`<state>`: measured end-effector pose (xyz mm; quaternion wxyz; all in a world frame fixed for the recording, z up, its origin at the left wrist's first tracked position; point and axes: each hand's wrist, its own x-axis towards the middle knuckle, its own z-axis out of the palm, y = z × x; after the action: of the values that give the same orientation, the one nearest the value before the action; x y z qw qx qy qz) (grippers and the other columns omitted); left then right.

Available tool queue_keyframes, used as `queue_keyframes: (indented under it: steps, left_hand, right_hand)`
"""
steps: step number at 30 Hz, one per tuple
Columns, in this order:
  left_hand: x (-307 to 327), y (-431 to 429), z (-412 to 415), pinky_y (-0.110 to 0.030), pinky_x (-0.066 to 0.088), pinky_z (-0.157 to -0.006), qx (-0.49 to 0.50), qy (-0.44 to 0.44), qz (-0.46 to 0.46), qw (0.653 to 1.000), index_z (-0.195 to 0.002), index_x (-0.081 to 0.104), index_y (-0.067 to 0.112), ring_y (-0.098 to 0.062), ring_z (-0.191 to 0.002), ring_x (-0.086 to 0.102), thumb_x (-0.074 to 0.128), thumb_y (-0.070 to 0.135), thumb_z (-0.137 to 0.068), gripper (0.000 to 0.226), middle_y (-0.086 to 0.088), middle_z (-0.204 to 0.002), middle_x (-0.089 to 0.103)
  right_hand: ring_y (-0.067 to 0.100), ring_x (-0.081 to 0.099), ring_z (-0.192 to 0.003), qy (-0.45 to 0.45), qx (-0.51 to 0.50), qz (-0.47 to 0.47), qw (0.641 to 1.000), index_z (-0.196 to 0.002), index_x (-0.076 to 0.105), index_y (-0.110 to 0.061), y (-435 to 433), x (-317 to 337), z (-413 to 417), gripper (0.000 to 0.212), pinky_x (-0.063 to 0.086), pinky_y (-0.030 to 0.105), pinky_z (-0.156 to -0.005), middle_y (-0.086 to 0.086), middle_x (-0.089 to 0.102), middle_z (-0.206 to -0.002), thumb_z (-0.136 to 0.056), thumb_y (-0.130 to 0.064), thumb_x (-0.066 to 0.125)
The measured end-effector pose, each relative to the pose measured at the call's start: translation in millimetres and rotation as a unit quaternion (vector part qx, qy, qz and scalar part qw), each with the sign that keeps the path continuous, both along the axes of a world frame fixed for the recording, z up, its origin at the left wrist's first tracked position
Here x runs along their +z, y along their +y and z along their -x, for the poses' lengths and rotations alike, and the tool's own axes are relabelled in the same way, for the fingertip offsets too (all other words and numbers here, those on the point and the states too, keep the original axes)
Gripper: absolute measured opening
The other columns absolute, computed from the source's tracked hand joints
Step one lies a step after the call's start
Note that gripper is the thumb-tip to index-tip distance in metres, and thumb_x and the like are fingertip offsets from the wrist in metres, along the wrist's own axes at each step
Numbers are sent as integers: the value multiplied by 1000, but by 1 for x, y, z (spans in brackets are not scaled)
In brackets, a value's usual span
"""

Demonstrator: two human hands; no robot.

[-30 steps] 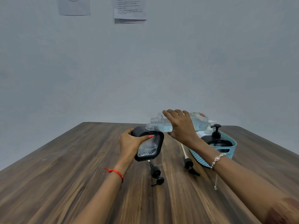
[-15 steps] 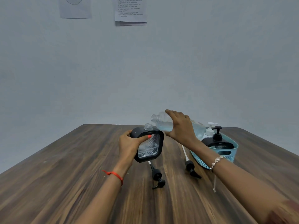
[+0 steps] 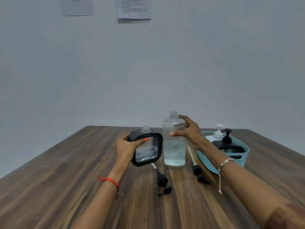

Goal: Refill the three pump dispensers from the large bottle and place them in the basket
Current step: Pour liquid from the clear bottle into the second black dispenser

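Wood-grain table; teal mesh basket far right already holds two dispensers, white and black. My right hand grips the clear upright bottle, neck up, and my left hand grips the black-framed, diamond-textured dispenser, tilted, just left of it. Its pump lies near, closest to my left hand, tube pointing far-left; a second pump lies by the basket.

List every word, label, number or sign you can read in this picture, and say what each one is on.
Nothing here can be read for certain.
White printed sheet on the wall: several lines of small print, too blurred to read.
Second white paper on the wall: only part of a round outline shows, no text.
Tall clear plastic bottle in the right hand: no label visible.
Black square dispenser in the left hand: no wording visible.
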<state>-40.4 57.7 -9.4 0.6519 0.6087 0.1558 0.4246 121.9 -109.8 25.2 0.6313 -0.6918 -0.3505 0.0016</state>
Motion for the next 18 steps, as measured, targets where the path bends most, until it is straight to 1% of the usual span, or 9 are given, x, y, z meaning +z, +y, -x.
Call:
queue_keyframes:
  steps: [2,4,6,9,11,13,14,16,18]
  left_hand:
    - [-1,3,-1,-36,57,-70,1,3,5,1000,-80,66,12,-21,-69,68,86,4,-57,32,-6,-79,71]
    - [-2,7,-3,-40,58,-73,1,4,12,1000,-81,66,12,-24,-71,68,87,4,-56,33,-7,-80,71]
    - [-2,9,-3,-43,58,-75,1,5,18,1000,-81,66,11,-27,-74,69,87,4,-55,33,-9,-80,71]
    - [-2,10,-2,-44,58,-76,2,5,18,1000,-79,66,12,-27,-74,68,86,3,-57,31,-8,-80,71]
    - [-1,11,-1,-43,58,-76,0,4,21,1000,-79,66,13,-27,-74,68,85,3,-57,31,-8,-79,71]
    - [-1,12,-1,-44,58,-76,-1,2,26,1000,-79,66,13,-28,-75,69,85,3,-57,31,-7,-79,71]
    - [-1,12,-1,-44,58,-75,-2,2,28,1000,-79,67,13,-28,-75,69,86,3,-57,31,-8,-80,72]
    - [-1,12,0,-42,58,-74,-4,0,31,1000,-79,67,14,-27,-74,69,86,2,-57,31,-6,-79,72]
    - [1,12,1,-38,58,-71,-6,-2,29,1000,-79,66,14,-25,-72,69,85,2,-57,31,-5,-77,72]
  right_hand:
    - [15,66,-84,15,25,2,1000,-118,57,-16,1,-2,-3,73,57,23,-74,11,67,-102,-54,5,84]
    - [13,66,-86,29,43,5,999,-120,56,-16,2,-7,-7,74,56,19,-73,6,67,-101,-55,8,83]
    - [19,64,-97,42,54,12,998,-122,55,-18,3,-12,-12,78,56,26,-82,7,66,-108,-53,5,84]
    - [25,59,-111,62,75,25,995,-126,53,-17,0,-14,-20,89,50,42,-95,11,62,-122,-45,-11,89]
    - [24,54,-118,41,82,85,992,-135,45,-18,-5,-9,-23,99,44,45,-102,11,55,-132,-47,-19,91]
    - [22,45,-126,-13,51,147,988,-144,28,-23,-7,-2,-20,107,37,42,-108,7,41,-144,-55,-23,89]
    - [19,40,-128,-51,17,138,989,-144,25,-24,-8,0,-15,106,35,39,-108,4,37,-144,-59,-24,87]
    - [15,42,-123,-183,-72,56,979,-135,40,-17,-8,-1,3,77,38,33,-102,2,44,-133,-69,-15,80]
    - [17,53,-105,-370,-105,19,923,-109,59,-6,-8,-12,19,38,49,39,-89,9,59,-110,-71,1,64]
